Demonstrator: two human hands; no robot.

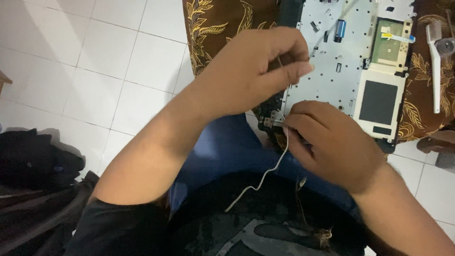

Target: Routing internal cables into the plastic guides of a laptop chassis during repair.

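The left hand (256, 71) was raised above the near corner of an opened laptop chassis (346, 61), its fingers curled in and the thumb pressed against the forefinger — a narrow pinch, apparently on the upper end of a thin white cable (270, 168), though the fingertips hid the exact grip. The right hand (332, 142) lay lower, at the chassis's near-left edge, fingers bunched tight around the same cable just beside a small metal hinge bracket (271, 122). From there the cable ran down in a loose curve across the person's blue trousers (227, 147) and ended on the dark shirt (265, 223). The chassis, a silver metal plate dotted with screw holes, rested on a brown cloth with a gold leaf pattern (213, 23); it carried 2 dark rectangular pads and a green board near its right side — a small blue cylinder (340, 30) stood further up. A white plastic strip (435, 71) lay on the cloth to the right. White floor tiles (95, 61) spread to the left, with dark fabric (33, 170) heaped at the near-left.
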